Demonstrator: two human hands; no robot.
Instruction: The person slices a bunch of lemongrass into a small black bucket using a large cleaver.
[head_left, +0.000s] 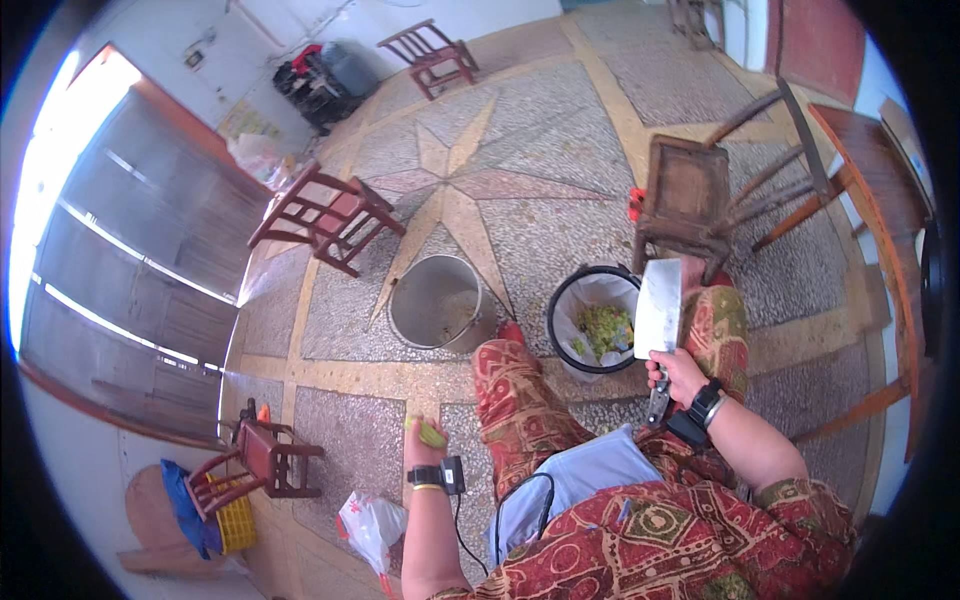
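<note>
My right hand (679, 379) grips the handle of a cleaver (660, 307), its broad metal blade pointing away from me beside a bin's rim. In my left hand (427, 444) is a green vegetable piece (426, 433), held out to the left of my knee above the floor. Between my legs and a little ahead stands a black-rimmed bin (551, 330) lined with a pale bag, with green vegetable scraps (604, 330) inside. To its left is a metal pot (409, 330) with a thin handle; some small bits lie at its bottom.
A white plastic bag (371, 525) lies near my left forearm. Red wooden chairs stand ahead-left (330, 214), far ahead (431, 56) and at lower left (262, 457), beside a yellow basket (236, 525). A brown wooden chair (684, 180) and a table (870, 165) are at right. A cable hangs from my left wrist.
</note>
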